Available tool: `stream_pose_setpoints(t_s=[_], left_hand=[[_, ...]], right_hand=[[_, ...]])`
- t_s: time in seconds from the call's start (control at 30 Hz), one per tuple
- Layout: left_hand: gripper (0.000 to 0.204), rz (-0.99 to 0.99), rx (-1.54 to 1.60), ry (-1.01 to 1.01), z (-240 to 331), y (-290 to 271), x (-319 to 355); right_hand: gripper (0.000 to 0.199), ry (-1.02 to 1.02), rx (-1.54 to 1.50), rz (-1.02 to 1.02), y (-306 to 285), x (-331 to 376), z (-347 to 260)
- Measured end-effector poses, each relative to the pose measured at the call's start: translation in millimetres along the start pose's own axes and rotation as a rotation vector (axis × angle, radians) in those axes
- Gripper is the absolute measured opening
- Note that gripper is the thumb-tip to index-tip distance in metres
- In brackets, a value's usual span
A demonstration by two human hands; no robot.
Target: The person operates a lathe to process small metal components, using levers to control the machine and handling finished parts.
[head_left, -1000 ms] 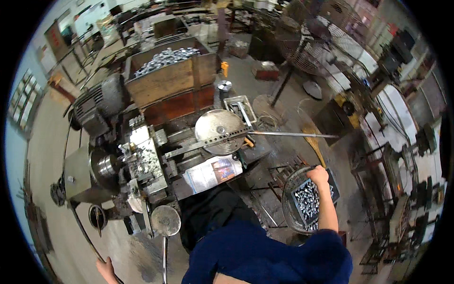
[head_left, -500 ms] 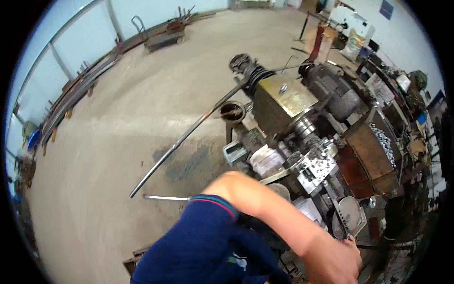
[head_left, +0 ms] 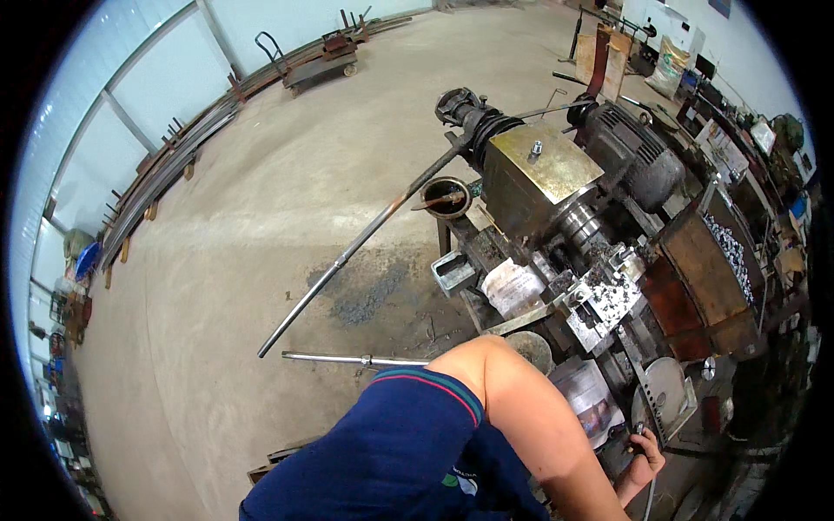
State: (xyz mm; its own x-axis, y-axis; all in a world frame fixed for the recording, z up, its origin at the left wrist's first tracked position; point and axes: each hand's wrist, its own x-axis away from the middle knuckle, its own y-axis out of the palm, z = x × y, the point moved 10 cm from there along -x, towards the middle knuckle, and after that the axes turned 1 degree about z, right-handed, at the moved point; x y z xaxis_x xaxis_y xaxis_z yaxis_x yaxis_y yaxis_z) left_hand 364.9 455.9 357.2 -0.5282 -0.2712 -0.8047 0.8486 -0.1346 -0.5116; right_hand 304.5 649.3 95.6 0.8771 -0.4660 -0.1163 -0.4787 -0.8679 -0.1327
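My left arm reaches from a navy sleeve across the lower middle, elbow bent. Its forearm runs off the lower edge, with the left hand out of sight. Beyond that forearm shows my right hand point(head_left: 643, 458), its wrist partly covered. The fingers curl closed at the near rim of a round grey handwheel point(head_left: 662, 395). A small shiny tip shows at the fingertips, too little to name. Close by is a picture sheet point(head_left: 586, 399) on the lathe. Metal chips cover the lathe's carriage point(head_left: 605, 310), in front of the chuck point(head_left: 580, 222).
A brass-topped headstock point(head_left: 543, 165) and dark motor point(head_left: 630, 156) stand at the back. A long steel bar point(head_left: 352, 252) sticks out left; another rod point(head_left: 347, 359) lies lower. A rusty bin point(head_left: 708, 260) flanks the right. Bar stock point(head_left: 169, 178) and a cart point(head_left: 321, 69) line the wall.
The view has shifted, so the machine sits slightly further right and lower. My left forearm has swung down, its hand leaving the picture, and the right hand shows more clearly.
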Motion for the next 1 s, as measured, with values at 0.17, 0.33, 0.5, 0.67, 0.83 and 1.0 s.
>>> stream_pose_setpoints(t_s=[0.17,0.33,0.5,0.67,0.83,1.0], left_hand=[[0.026,0.049,0.06,-0.003,-10.2,1.8,-1.2],[0.025,0.1,0.117,0.016,-10.7,-3.8,2.1],[0.024,0.117,0.154,0.035,-6.4,-3.4,2.5],[0.024,0.149,0.198,0.033,-3.1,-4.7,5.3],[0.023,0.288,0.37,0.01,18.1,-32.8,32.2],[0.022,1.076,0.459,-0.785,0.7,-110.7,191.0]], right_hand=[[0.039,-0.074,-0.079,-0.046,15.1,-10.9,-7.6],[0.04,-0.075,0.009,-0.022,18.6,-12.6,-8.3],[0.038,-0.025,0.012,-0.023,22.1,-11.6,-10.2],[0.037,-0.075,-0.037,-0.083,39.4,-10.6,-32.8],[0.03,-0.14,-0.047,-0.115,51.3,-9.3,-64.6],[0.028,-0.321,0.061,0.106,83.2,-12.3,-128.1]])
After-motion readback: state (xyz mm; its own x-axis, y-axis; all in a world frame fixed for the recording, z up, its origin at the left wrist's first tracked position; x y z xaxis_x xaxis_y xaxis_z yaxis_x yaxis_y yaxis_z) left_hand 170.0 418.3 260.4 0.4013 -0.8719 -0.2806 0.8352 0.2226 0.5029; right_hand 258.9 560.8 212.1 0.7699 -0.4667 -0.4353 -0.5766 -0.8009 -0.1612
